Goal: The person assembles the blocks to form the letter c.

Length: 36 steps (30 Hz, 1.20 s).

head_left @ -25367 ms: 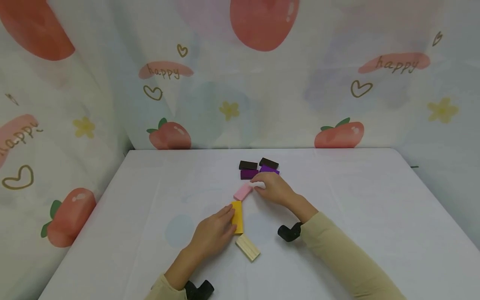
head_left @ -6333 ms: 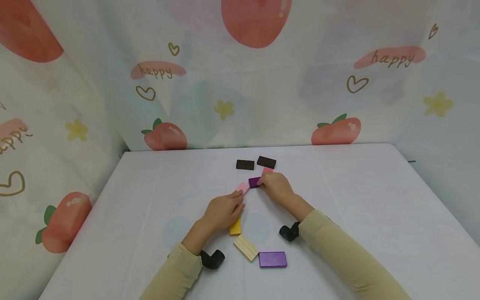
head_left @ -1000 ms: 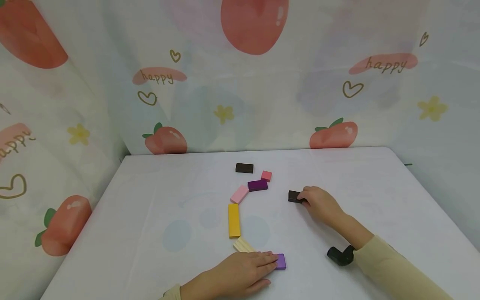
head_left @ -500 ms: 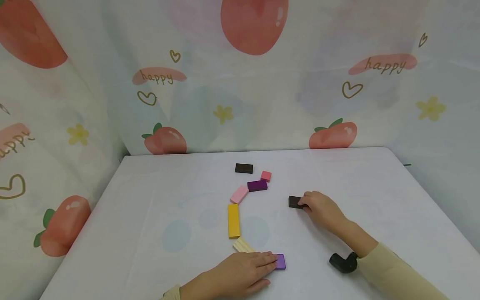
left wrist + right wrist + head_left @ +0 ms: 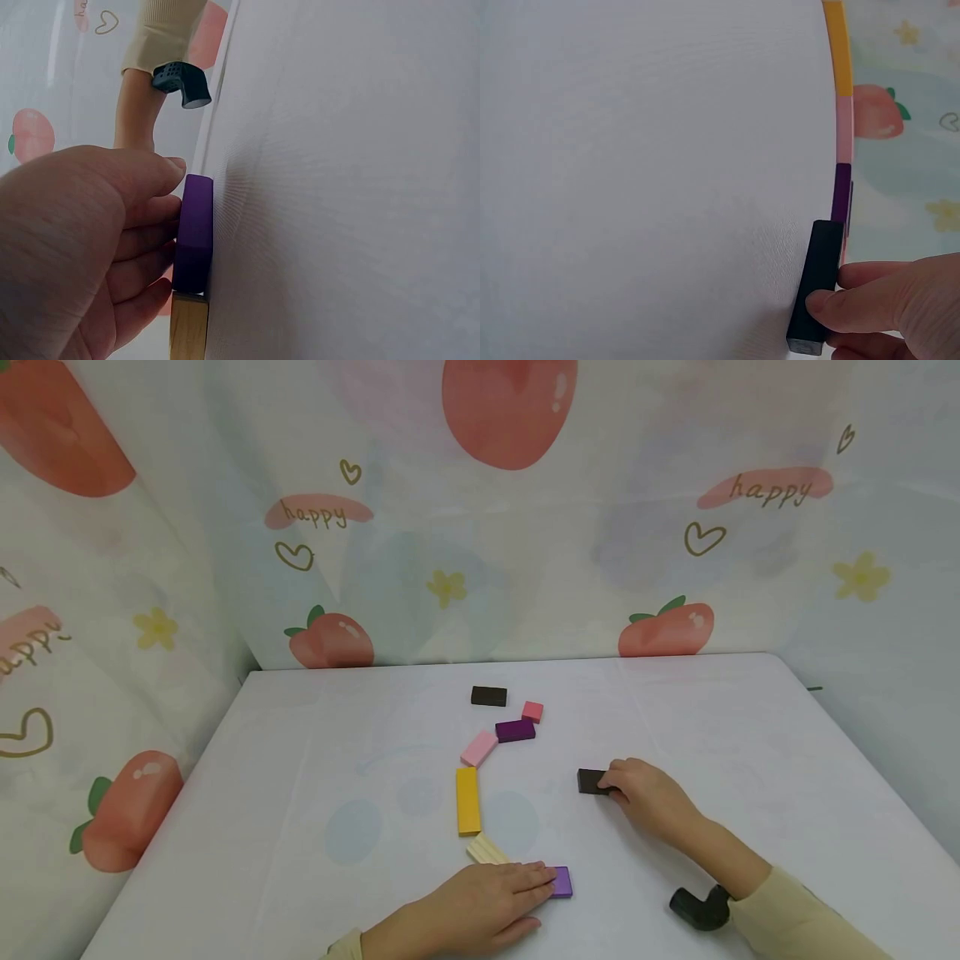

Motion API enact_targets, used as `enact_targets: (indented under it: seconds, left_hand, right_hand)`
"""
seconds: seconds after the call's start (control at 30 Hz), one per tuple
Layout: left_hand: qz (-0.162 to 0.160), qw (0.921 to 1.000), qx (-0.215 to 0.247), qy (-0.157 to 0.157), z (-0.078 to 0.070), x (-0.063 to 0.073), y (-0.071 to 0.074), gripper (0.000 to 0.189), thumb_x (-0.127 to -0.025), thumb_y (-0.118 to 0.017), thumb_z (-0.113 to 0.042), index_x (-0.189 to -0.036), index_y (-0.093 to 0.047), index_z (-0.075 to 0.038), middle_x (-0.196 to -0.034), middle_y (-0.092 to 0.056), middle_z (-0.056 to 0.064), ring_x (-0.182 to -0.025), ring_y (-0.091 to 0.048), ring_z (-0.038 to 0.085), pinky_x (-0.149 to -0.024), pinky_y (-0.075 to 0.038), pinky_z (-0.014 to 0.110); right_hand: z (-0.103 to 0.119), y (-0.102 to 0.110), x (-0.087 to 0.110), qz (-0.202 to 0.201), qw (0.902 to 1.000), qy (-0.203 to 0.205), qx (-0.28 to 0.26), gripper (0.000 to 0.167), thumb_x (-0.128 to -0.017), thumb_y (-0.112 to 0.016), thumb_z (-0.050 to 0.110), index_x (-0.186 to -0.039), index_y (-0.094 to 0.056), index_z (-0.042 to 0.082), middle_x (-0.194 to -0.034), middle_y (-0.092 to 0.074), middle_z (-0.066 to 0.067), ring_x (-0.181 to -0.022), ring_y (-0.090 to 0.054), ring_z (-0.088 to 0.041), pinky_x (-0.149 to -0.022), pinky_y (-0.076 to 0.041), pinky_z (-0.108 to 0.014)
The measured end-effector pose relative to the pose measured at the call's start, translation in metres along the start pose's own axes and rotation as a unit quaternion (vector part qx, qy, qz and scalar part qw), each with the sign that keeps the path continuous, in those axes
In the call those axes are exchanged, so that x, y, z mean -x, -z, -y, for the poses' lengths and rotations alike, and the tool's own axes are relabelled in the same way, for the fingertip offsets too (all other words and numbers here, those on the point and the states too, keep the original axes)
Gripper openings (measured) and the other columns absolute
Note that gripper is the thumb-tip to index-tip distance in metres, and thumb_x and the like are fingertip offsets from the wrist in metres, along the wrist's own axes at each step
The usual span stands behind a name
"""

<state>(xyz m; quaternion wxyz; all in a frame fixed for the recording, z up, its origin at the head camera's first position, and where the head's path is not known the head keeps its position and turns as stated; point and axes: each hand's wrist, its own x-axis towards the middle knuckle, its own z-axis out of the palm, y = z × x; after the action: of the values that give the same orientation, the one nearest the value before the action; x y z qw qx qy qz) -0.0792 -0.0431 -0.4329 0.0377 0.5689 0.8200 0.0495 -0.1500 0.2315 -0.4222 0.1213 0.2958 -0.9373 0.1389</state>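
My right hand (image 5: pixel 651 795) pinches one end of a black block (image 5: pixel 591 782) low over the table, right of the row. In the right wrist view, the thumb lies on one face of that block (image 5: pixel 815 277). My left hand (image 5: pixel 480 906) lies flat, its straight fingers resting on a light purple block (image 5: pixel 562 882) and covering part of a pale wooden block (image 5: pixel 487 850). From there a curved row runs away from me: yellow block (image 5: pixel 468 802), pink block (image 5: pixel 478 748), dark purple block (image 5: pixel 515 731) and small coral-pink block (image 5: pixel 532 712).
A second black block (image 5: pixel 489 696) lies at the back, beyond the row. The white-covered table (image 5: pixel 315 735) ends at a cloth backdrop (image 5: pixel 525 552) printed with fruit and hearts. Black wrist-worn devices show, one (image 5: pixel 699 908) by the right sleeve.
Over the last second my right hand has brought the black block toward me; earlier it lay at the back beside the other. My left hand stays on the light purple block.
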Motion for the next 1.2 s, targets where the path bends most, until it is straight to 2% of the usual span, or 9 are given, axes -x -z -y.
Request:
enact_targets:
  seconds: [0.2, 0.67, 0.9, 1.03, 1.2]
  left_hand:
    - [-0.003, 1.0, -0.006, 0.0, -0.001, 0.0, 0.001, 0.045, -0.099, -0.039, -0.035, -0.136, -0.046, -0.012, -0.142, -0.039, -0.002, -0.13, -0.028, 0.004, -0.103, -0.024, 0.018]
    - [-0.011, 0.9999, -0.005, -0.005, -0.001, 0.0, 0.0, 0.045, -0.098, -0.04, -0.034, -0.136, -0.046, -0.011, -0.141, -0.04, -0.002, -0.129, -0.03, 0.004, -0.102, -0.024, 0.017]
    - [-0.016, 0.9998, -0.009, -0.004, -0.002, 0.0, 0.0, 0.045, -0.099, -0.039, -0.034, -0.136, -0.046, -0.01, -0.141, -0.04, -0.001, -0.13, -0.03, 0.005, -0.103, -0.023, 0.017]
    - [-0.015, 0.9999, -0.006, -0.001, -0.002, 0.0, 0.0, 0.044, -0.098, -0.04, -0.034, -0.136, -0.046, -0.011, -0.141, -0.04, -0.001, -0.13, -0.03, 0.005, -0.103, -0.023, 0.018]
    - [-0.019, 0.9998, -0.01, -0.003, -0.002, 0.0, 0.0, 0.044, -0.098, -0.04, -0.034, -0.135, -0.047, -0.011, -0.14, -0.041, -0.001, -0.129, -0.031, 0.005, -0.102, -0.024, 0.018]
  right_hand:
    - [0.004, 0.0, 0.007, -0.001, 1.0, 0.003, 0.002, 0.02, -0.066, -0.076, -0.008, -0.079, -0.069, 0.006, -0.077, -0.062, 0.0, -0.075, -0.06, -0.017, -0.068, -0.052, -0.032]
    - [0.018, 0.001, 0.028, -0.034, 0.9979, 0.053, -0.018, 0.026, -0.061, -0.079, -0.008, -0.075, -0.067, 0.01, -0.078, -0.061, 0.004, -0.075, -0.06, -0.014, -0.066, -0.052, -0.03]
    - [0.023, 0.003, 0.038, -0.04, 0.9969, 0.065, -0.021, 0.028, -0.059, -0.079, -0.008, -0.075, -0.067, 0.012, -0.078, -0.06, 0.007, -0.073, -0.058, -0.011, -0.065, -0.052, -0.028]
    - [0.027, 0.003, 0.043, -0.049, 0.9948, 0.084, -0.028, 0.03, -0.057, -0.08, -0.008, -0.074, -0.066, 0.012, -0.077, -0.058, 0.009, -0.072, -0.055, -0.008, -0.063, -0.051, -0.025]
    - [0.031, 0.004, 0.046, -0.044, 0.9945, 0.091, -0.027, 0.031, -0.056, -0.08, -0.008, -0.074, -0.065, 0.012, -0.076, -0.056, 0.01, -0.07, -0.052, -0.006, -0.062, -0.05, -0.023]
